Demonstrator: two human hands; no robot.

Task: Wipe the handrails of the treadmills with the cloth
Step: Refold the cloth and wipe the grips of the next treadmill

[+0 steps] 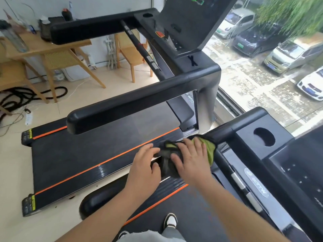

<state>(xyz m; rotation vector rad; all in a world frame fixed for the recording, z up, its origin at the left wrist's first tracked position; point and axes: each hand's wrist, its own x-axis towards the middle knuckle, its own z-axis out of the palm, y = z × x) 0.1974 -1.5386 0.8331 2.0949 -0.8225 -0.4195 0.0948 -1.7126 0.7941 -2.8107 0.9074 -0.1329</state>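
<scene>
Left hand (145, 165) grips cloth (210, 149); right hand (191, 160) presses it flat-fingered. Bunched, it may slide off rail (104, 194).

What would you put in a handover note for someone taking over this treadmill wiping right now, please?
Left hand: grips the dark end of the cloth on the near treadmill's left handrail.
Right hand: fingers spread, pressing the cloth onto the same rail, close to the console end.
Done: the picture cannot show which rails are already wiped.
Left: probably the rest of this rail toward its free end. The neighbouring treadmill's nearer handrail and farther handrail have no hand on them now.
</scene>
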